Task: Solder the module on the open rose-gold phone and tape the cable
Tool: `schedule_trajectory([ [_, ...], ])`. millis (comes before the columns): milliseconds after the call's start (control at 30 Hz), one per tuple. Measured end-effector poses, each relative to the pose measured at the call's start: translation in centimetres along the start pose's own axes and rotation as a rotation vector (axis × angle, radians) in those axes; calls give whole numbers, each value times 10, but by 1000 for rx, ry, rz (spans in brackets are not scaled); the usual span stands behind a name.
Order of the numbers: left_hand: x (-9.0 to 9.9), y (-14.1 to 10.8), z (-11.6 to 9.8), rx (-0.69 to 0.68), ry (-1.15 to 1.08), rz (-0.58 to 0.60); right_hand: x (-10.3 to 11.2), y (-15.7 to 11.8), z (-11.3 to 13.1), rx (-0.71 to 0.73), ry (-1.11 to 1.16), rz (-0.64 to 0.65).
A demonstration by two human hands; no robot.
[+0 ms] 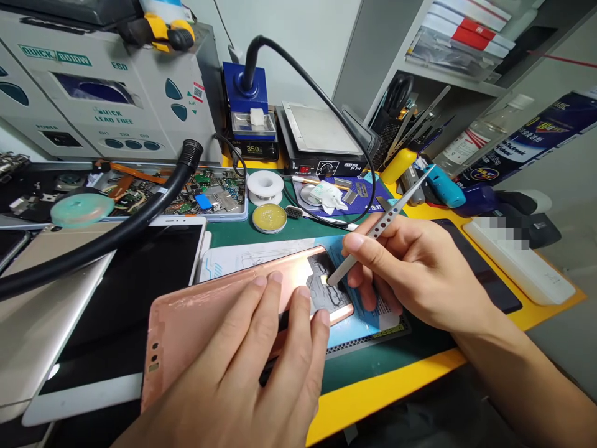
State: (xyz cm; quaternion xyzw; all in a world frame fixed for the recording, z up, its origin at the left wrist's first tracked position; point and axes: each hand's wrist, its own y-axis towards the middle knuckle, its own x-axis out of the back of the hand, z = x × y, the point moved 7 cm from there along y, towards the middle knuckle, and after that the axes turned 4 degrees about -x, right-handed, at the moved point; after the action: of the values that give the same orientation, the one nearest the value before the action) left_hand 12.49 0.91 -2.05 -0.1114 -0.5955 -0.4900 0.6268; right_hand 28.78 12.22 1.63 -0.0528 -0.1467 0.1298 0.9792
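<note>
A phone with a rose-gold back cover [196, 311] lies aslant on the papers, its far end showing dark inner parts [329, 292] where the cover does not reach. My left hand [256, 361] rests on the cover with its fingers stretched out and a little apart. Metal tweezers [368, 242] with holes along the shank are pinched between the thumb and fingers of my right hand [410, 267]. Their pointed tips face up and away; the blunt end is down at the dark inner parts, beside a small yellowish patch. Whether it touches them, I cannot tell.
A white-framed tablet [125, 298] lies left of the phone, under a black hose [140, 230]. Behind are a solder spool [265, 186], a flux tin [269, 218], a tray of circuit boards [240, 214] and a hot plate [321, 134]. A dark phone [485, 267] lies at right.
</note>
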Motion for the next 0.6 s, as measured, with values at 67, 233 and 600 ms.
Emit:
schedule_trajectory([
  [67, -2, -1, 1, 3, 4, 6, 0, -1, 1, 21, -14, -12],
  [233, -3, -1, 1, -51, -4, -17, -1, 1, 5, 19, 12, -45],
  [600, 1, -2, 5, -67, 7, -62, -5, 0, 5, 26, 116, -20],
])
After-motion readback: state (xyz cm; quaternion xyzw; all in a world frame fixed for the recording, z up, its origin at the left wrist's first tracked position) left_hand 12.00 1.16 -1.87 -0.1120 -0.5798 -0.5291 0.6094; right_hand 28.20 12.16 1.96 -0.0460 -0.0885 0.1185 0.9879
